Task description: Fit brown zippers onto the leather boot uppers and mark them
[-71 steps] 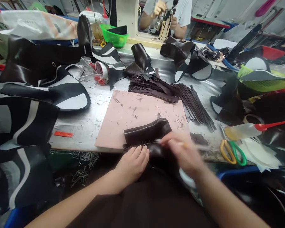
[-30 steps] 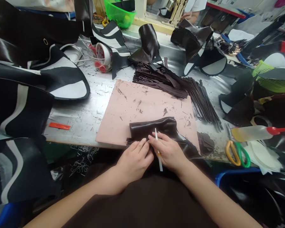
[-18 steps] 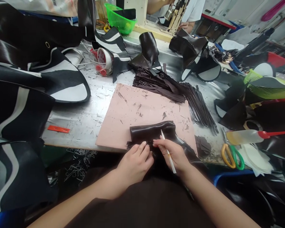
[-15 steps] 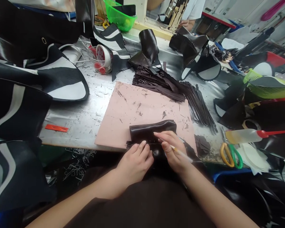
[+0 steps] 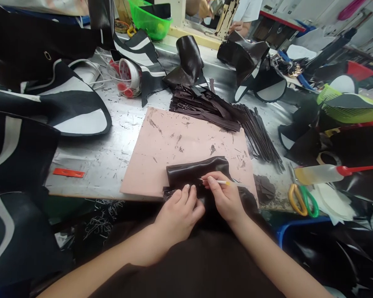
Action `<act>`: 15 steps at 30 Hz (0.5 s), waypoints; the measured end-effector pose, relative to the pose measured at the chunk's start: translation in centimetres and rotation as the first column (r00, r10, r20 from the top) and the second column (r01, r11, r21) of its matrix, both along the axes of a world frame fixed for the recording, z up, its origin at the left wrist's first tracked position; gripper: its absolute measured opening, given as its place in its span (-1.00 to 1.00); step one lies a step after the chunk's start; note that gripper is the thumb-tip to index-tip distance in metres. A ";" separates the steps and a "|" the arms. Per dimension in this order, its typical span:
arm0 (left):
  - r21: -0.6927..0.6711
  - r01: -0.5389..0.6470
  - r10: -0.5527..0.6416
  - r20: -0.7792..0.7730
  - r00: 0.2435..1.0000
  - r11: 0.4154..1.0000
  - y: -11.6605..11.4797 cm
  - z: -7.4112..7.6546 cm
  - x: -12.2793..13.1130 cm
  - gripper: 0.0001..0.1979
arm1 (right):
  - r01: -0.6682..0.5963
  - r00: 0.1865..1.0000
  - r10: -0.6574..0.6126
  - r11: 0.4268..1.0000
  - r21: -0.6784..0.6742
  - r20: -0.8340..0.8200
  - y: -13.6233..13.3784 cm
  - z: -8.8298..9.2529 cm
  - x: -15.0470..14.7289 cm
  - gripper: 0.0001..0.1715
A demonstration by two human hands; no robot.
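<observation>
A dark brown, glossy leather piece [image 5: 195, 169] lies folded over the front of the pink board [image 5: 161, 142], its near part hanging toward my lap. My left hand [image 5: 178, 213] is on its near edge, fingertips pressed down and fingers bent; the thumb is partly hidden. Thin dark strips show just past those fingertips. In my right hand [image 5: 225, 196] a slim white pen-like tool [image 5: 224, 182] with a yellow band is pinched between thumb and fingers. It lies nearly level, its tip at the leather just right of my left fingertips.
Dark leather strips [image 5: 205, 108] lie along the board's back edge. Scissors [image 5: 301, 198] and a red-nozzled bottle [image 5: 320, 174] are at right, an orange-red strip [image 5: 69, 172] at left. Behind stand leather pieces [image 5: 188, 62] and a green basket [image 5: 151, 18]. Another person's hand [image 5: 236, 27] shows at the back.
The pen-like tool has swung from sloping down toward my right wrist to nearly level. My left fingers have shifted slightly on the leather. The whole view has moved a little.
</observation>
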State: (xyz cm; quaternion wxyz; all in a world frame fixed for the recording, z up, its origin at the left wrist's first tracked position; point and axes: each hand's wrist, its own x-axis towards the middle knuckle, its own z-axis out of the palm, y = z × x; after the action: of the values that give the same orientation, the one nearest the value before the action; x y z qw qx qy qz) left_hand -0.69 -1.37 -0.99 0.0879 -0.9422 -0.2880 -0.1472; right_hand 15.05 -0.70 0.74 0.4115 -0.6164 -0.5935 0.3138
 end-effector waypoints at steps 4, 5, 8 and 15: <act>-0.019 -0.016 0.016 0.002 1.000 1.000 0.3 0.1 0.2 -0.78 | 0.014 0.999 -0.015 1.000 0.022 0.036 -0.2 -0.2 0.2 -0.82; -0.017 -0.021 0.022 0.007 1.000 1.000 0.3 0.2 0.2 -0.79 | 0.014 0.999 -0.015 0.999 0.031 0.051 -0.2 -0.2 0.2 -0.82; -0.013 -0.013 0.013 0.021 1.000 1.000 0.3 0.1 0.1 -0.80 | -0.002 0.996 -0.001 0.999 0.039 0.088 -0.2 -0.2 0.1 -0.82; -0.012 0.025 -0.024 0.092 0.995 1.000 0.1 -0.6 -0.8 -0.75 | -0.167 0.980 0.151 0.979 0.120 0.131 -0.3 -0.1 0.2 -0.83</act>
State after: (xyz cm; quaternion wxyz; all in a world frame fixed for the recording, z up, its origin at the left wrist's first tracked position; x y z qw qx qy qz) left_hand -1.52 -1.27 -1.57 0.0667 -0.9385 -0.2810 -0.1895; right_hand 15.25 -0.98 0.64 0.3877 -0.5567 -0.6841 0.2679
